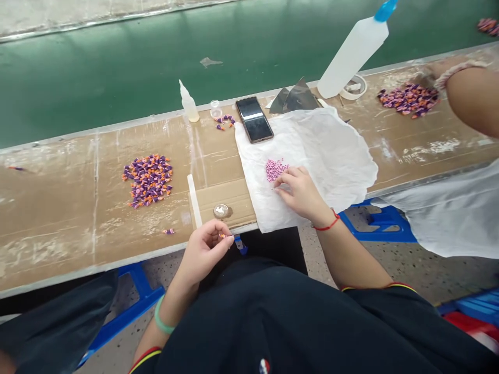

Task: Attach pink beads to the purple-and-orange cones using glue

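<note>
Orange piece [222, 236] in left hand [203, 248]

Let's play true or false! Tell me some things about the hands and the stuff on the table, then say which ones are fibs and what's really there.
1. The left hand pinches a small piece. True.
2. The phone lies screen down. False: it lies screen up.
3. The pink beads lie on the white cloth. True.
4. The big bottle has a red cap. False: the cap is blue.
5. The right hand is beside the pink beads. True.
</note>
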A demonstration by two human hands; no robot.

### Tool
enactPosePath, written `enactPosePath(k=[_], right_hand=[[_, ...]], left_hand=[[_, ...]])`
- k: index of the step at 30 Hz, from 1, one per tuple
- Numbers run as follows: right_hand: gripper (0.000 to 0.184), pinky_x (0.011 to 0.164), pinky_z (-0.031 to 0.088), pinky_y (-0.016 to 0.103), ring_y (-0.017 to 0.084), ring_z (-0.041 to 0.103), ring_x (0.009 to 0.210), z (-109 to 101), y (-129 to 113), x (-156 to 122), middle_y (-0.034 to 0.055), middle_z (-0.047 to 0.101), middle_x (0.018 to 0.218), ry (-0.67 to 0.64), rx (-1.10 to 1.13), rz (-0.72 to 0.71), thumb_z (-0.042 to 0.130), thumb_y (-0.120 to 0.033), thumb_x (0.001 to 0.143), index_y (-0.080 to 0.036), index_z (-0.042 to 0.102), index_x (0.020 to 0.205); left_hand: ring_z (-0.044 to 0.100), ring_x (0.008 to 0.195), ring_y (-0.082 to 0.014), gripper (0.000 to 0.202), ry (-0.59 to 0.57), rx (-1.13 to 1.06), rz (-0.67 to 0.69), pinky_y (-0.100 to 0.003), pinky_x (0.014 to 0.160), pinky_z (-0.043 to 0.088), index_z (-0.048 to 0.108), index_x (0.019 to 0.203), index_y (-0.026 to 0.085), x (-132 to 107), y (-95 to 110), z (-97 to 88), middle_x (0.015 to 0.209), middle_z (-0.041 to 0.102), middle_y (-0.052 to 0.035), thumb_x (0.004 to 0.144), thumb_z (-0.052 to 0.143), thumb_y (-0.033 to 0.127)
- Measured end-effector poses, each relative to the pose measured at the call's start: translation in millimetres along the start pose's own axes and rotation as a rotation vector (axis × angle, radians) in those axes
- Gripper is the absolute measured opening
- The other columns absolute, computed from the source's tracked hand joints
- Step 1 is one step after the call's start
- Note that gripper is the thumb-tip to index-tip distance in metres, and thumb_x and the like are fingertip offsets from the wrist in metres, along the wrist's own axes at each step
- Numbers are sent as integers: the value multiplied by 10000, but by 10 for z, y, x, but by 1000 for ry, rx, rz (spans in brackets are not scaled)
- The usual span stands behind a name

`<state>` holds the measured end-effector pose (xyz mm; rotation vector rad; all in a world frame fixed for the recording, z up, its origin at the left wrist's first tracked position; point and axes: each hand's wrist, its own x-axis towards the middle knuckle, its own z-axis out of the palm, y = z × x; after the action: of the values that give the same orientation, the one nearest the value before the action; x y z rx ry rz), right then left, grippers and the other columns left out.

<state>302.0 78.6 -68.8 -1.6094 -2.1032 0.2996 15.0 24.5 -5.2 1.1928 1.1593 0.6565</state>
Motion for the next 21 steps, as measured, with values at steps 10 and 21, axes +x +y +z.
enactPosePath(k=[10,21], right_hand=[[125,818,445,475,287,494,859,124,-67,43,111,600,818,-10,-84,-21,575,-145,828,-196,626,726],[130,807,454,410,234,533,868,-19,-501,-27,61,574,866,-6,474,-30,527,-250,939,-227,513,811]], left_hand=[[460,522,-99,226,28,-6,-21,-216,510,369,589,715,180,-18,-66,-4,601,544,21,781,718,353],[499,487,-91,204,25,-128,80,-218,484,393,659,767,168,107,-24,176,593,596,12,789,728,358]])
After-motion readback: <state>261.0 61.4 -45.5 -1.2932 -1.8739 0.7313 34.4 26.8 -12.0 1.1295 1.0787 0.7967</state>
